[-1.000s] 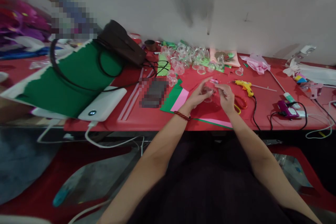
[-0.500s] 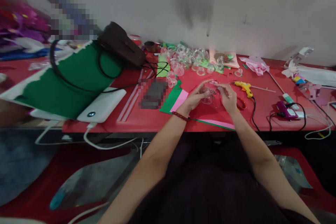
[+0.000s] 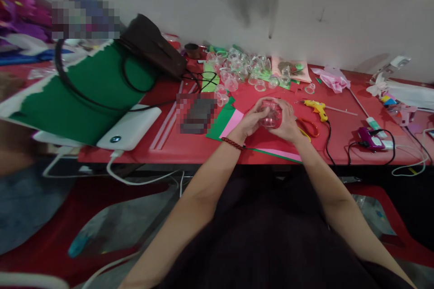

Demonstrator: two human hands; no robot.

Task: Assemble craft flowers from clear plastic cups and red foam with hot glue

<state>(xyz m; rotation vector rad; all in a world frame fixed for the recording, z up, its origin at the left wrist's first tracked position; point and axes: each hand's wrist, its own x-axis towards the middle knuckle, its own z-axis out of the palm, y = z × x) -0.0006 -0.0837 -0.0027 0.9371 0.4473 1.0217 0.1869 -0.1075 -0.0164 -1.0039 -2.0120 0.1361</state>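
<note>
Between both palms I hold a clear plastic cup-like piece [image 3: 270, 119], rounded and see-through, above red paper [image 3: 252, 142]. My left hand [image 3: 253, 119], with a beaded bracelet at the wrist, wraps its left side. From the right, my right hand [image 3: 287, 122] curls round the same piece. Its underside and exact shape are partly hidden by my fingers. Orange-and-yellow-handled scissors [image 3: 310, 127] lie just right of my right hand. Farther right rests a yellow hot glue gun [image 3: 316, 109] with its black cord.
A heap of clear plastic cups [image 3: 240, 67] lies at the back. Left are a blurred phone [image 3: 199, 115], pink strips [image 3: 166, 128], a white power bank [image 3: 130, 128] and a brown bag [image 3: 152, 47]. A purple adapter [image 3: 369, 139] sits right. Another person's arm [image 3: 15, 144] shows far left.
My hands have come together. My right hand moved in from a pinch beside the piece to close round it, opposite my left hand. The view has shifted slightly.
</note>
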